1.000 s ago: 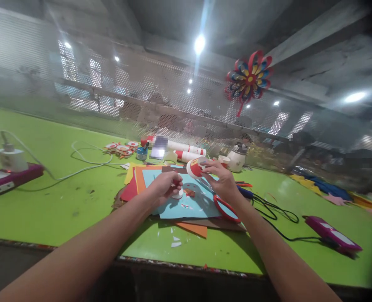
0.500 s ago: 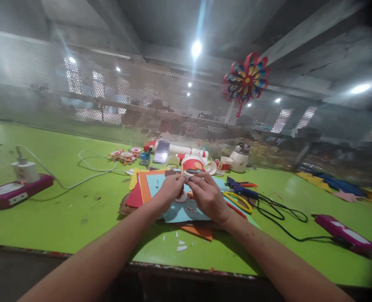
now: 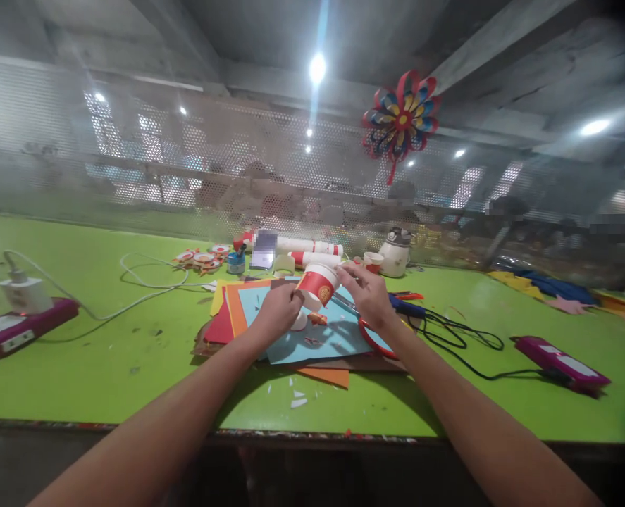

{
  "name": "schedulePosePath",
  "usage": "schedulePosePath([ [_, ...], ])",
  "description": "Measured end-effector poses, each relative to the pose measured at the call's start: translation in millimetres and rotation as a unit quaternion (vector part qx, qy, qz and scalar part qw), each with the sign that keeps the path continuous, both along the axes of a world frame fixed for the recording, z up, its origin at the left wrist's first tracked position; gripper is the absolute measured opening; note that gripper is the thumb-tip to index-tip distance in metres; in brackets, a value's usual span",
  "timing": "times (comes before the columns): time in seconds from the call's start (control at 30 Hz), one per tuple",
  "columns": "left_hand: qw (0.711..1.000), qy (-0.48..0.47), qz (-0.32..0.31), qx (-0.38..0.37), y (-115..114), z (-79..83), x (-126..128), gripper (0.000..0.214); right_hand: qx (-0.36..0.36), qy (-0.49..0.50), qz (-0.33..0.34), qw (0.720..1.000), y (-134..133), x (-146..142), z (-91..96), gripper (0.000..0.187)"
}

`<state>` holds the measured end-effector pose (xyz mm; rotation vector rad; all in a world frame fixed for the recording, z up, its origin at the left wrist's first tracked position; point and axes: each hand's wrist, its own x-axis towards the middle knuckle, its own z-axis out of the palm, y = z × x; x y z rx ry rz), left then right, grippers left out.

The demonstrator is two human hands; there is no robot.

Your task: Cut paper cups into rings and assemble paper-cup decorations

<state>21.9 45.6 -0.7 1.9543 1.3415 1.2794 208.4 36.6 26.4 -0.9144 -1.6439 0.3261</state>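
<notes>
In front of me stretches a bright green table (image 3: 106, 380), its near edge speckled with colour. Beyond it I see a hazy perforated screen (image 3: 285, 151). Above, grey beams (image 3: 494, 53) cross the ceiling (image 3: 275, 32), where a white lamp (image 3: 317, 68) glares.

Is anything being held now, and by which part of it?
A red-and-white cup: the left hand holds its lower left side; the right hand is at its upper right edge, grip unclear.
</notes>
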Motion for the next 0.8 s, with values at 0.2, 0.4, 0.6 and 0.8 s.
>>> schedulePosePath([
  [0.2,0.998,-0.054,-0.030,-0.031,-2.4,3.6,1.2,0.010,-0.057,0.051,0.034,0.996,0.5,-1.7,-1.1,0.027],
  [0.4,0.871,-0.408,-0.116,-0.248,-9.6,16.8,-4.5,0.005,-0.063,0.137,0.014,0.988,2.9,-0.6,-1.2,0.028],
  [0.6,0.836,-0.400,-0.154,-0.343,-13.7,17.9,-1.1,0.016,-0.076,0.135,0.005,0.988,3.5,-3.8,-5.5,0.030],
  [0.8,0.807,-0.418,-0.199,-0.368,-20.3,19.9,4.4,0.004,-0.072,0.098,0.003,0.993,0.6,-10.1,-6.8,0.033],
])
